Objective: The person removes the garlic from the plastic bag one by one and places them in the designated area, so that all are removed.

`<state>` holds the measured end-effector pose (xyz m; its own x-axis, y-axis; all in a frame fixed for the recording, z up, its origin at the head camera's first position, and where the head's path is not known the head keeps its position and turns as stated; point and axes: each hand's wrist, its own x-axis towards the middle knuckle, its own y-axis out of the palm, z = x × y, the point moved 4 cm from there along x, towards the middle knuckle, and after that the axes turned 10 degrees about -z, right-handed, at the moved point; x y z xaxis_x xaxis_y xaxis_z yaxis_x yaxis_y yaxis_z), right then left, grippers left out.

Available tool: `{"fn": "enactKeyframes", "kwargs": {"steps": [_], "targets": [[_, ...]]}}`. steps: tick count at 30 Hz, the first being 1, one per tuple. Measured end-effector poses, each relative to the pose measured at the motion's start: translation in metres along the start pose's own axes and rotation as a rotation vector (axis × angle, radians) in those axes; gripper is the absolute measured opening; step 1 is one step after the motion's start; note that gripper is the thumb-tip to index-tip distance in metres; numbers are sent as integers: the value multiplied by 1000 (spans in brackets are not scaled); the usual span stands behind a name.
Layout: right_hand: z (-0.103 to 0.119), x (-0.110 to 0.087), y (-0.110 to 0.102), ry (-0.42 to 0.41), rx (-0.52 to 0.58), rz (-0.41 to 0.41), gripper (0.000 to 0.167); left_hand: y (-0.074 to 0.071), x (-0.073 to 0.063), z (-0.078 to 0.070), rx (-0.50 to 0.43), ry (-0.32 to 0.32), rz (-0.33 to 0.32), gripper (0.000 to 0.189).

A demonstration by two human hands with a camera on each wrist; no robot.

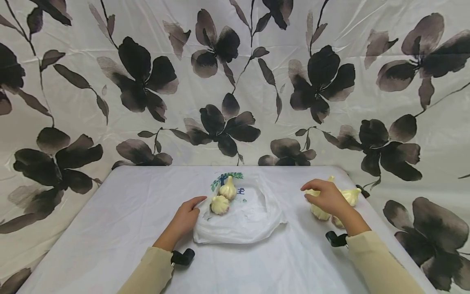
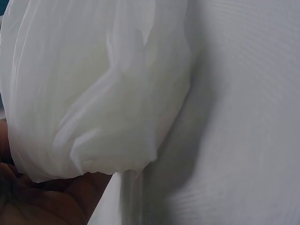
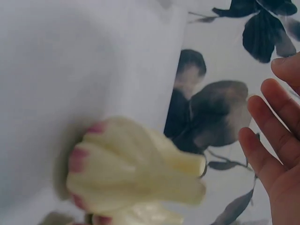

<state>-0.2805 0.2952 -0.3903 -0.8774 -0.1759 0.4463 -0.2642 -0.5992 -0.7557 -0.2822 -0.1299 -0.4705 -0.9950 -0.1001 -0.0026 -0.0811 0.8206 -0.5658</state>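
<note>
A white plastic bag (image 1: 242, 230) lies spread on the table with its mouth open, green and blue print showing at its far side. Two garlic bulbs (image 1: 220, 205) rest together in its left part. My left hand (image 1: 185, 217) grips the bag's left edge; in the left wrist view its fingers are partly hidden beneath the thin plastic (image 2: 93, 103). At the right, my right hand (image 1: 328, 199) hovers over several more garlic bulbs (image 1: 351, 197), partly covering them. The right wrist view shows its fingers extended and apart from a pale bulb (image 3: 126, 164) with pink marks.
A white cloth covers the table (image 1: 121, 228). Behind it hangs a floral sheet (image 1: 271, 81), which also shows past both sides. Small black devices (image 1: 182, 257) are attached near both wrists. The right bulbs lie close to the table's right edge.
</note>
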Motion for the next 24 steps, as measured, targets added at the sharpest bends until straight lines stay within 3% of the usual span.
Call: {"fn": "enactKeyframes", "kwargs": {"steps": [10, 24], "targets": [[33, 19, 16, -138, 15, 11, 18, 2, 2, 1, -12, 1, -3, 52], [76, 48, 39, -248, 44, 52, 19, 4, 3, 0, -30, 15, -5, 52]]}}
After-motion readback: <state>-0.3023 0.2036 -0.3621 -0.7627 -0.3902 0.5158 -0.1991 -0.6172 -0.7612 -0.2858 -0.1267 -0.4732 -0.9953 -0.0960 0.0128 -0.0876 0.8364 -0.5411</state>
